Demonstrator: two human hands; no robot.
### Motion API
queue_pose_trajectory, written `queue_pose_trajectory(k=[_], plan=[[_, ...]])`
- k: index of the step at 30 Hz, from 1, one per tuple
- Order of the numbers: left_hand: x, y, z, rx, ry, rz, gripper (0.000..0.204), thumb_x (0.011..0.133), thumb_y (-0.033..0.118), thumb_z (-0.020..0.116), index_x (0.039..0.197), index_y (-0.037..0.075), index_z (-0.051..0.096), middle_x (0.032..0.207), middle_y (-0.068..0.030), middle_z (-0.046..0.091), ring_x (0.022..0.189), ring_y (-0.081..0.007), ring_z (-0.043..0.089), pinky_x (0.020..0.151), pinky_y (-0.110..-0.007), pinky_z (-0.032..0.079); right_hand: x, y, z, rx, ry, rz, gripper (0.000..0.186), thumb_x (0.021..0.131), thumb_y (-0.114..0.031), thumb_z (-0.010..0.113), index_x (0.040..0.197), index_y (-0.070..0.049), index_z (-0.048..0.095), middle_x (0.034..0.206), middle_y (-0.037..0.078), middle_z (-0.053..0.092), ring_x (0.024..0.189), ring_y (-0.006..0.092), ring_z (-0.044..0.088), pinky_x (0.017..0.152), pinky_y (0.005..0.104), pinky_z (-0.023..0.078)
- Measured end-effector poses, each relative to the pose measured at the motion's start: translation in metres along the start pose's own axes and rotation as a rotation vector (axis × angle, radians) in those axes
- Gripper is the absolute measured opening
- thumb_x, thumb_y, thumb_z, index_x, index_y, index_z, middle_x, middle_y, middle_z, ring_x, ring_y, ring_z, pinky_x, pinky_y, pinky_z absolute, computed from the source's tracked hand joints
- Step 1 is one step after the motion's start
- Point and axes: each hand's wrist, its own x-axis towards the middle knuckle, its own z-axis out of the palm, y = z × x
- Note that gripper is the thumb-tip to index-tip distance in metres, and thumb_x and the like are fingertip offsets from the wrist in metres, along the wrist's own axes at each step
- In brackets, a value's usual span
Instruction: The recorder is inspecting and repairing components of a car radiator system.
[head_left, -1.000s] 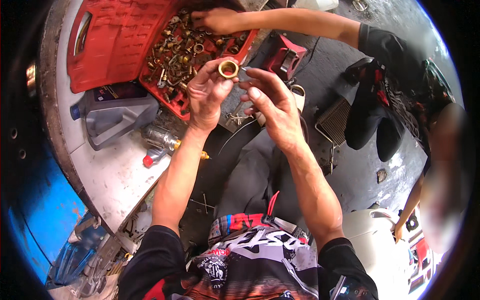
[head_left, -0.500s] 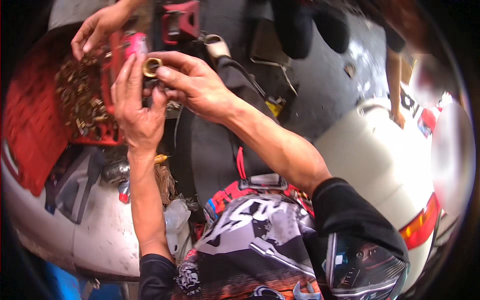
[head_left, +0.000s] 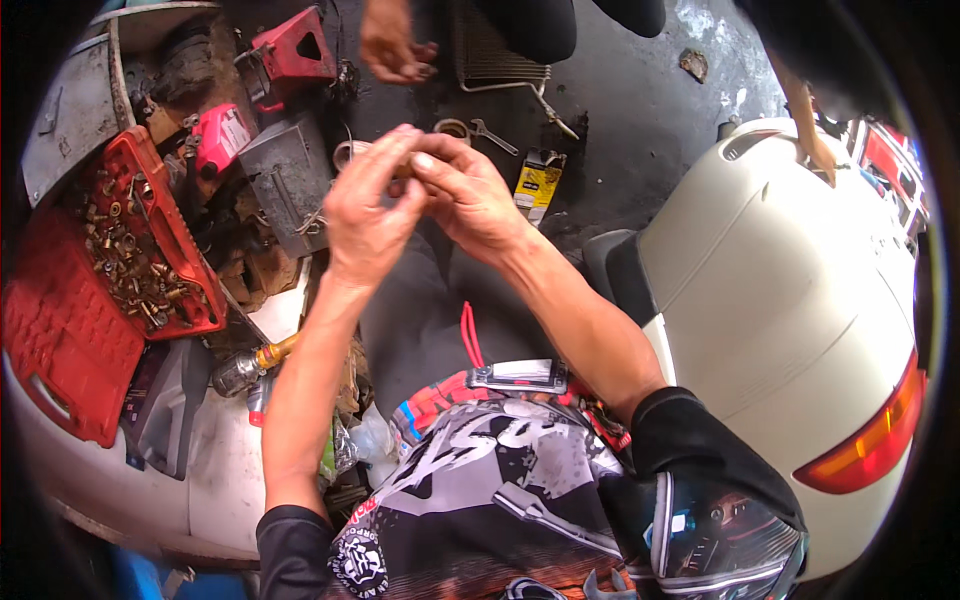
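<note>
My left hand (head_left: 372, 215) and my right hand (head_left: 475, 200) meet in front of me, above my lap. Between their fingertips is a small brass-coloured nut (head_left: 403, 172); the fingers hide most of it. My right thumb and forefinger pinch it, while the left fingers close around its other side. Left of my hands lies an open red plastic case (head_left: 205, 290) holding many metal sockets and fittings (head_left: 125, 225). Its red lid (head_left: 75, 335) is folded out beside it.
Beyond my hands hangs another person's hand (head_left: 395, 45). A combination wrench (head_left: 495, 137), a yellow-and-black box (head_left: 538, 185) and a finned metal panel (head_left: 495, 50) lie on the floor. A grey metal box (head_left: 285, 180) stands left; a white car bumper (head_left: 770, 280) fills the right.
The view has shifted left and steadied. My hands have drawn together around the nut, which showed plainly before. The other person's hand is now away from the red case.
</note>
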Motion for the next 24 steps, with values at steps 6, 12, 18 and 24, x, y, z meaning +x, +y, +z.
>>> queue_pose_trajectory(k=[6, 12, 18, 24], plan=[[-0.019, -0.004, 0.067, -0.101, -0.122, -0.168, 0.053, 0.076, 0.009, 0.067, 0.127, 0.002, 0.056, 0.125, -0.0174, 0.06, 0.115, -0.0301, 0.059, 0.097, -0.036, 0.047, -0.017, -0.014, -0.068, 0.059, 0.138, 0.01, 0.024, 0.093, -0.012, 0.062, 0.113, 0.0, 0.058, 0.097, 0.007, 0.066, 0.084, 0.0156, 0.066, 0.076, 0.0285, 0.056], [-0.061, -0.019, 0.098, -0.326, -0.287, -0.677, 0.052, 0.086, 0.011, 0.067, 0.133, 0.0, 0.05, 0.126, -0.0152, 0.058, 0.116, -0.0209, 0.056, 0.095, -0.034, 0.047, -0.035, -0.015, -0.121, 0.018, 0.289, 0.073, 0.018, 0.091, -0.009, 0.063, 0.108, -0.002, 0.059, 0.096, 0.011, 0.068, 0.084, 0.0183, 0.068, 0.074, 0.0296, 0.059], [-0.087, -0.034, 0.091, -0.408, -0.218, -0.887, 0.046, 0.088, 0.014, 0.063, 0.132, 0.003, 0.052, 0.125, -0.0132, 0.06, 0.108, -0.019, 0.059, 0.09, -0.031, 0.047, -0.038, -0.025, -0.138, -0.058, 0.272, 0.115, 0.019, 0.09, -0.009, 0.065, 0.107, -0.002, 0.059, 0.096, 0.008, 0.066, 0.084, 0.0167, 0.067, 0.074, 0.0287, 0.058], [-0.094, -0.044, 0.088, -0.333, -0.225, -1.018, 0.045, 0.092, 0.024, 0.058, 0.133, 0.006, 0.051, 0.123, -0.0072, 0.061, 0.102, -0.0145, 0.06, 0.083, -0.029, 0.048, -0.034, -0.011, -0.138, -0.051, 0.254, 0.146, 0.023, 0.088, -0.01, 0.068, 0.107, -0.002, 0.058, 0.095, 0.007, 0.065, 0.084, 0.0156, 0.066, 0.074, 0.0281, 0.058]])
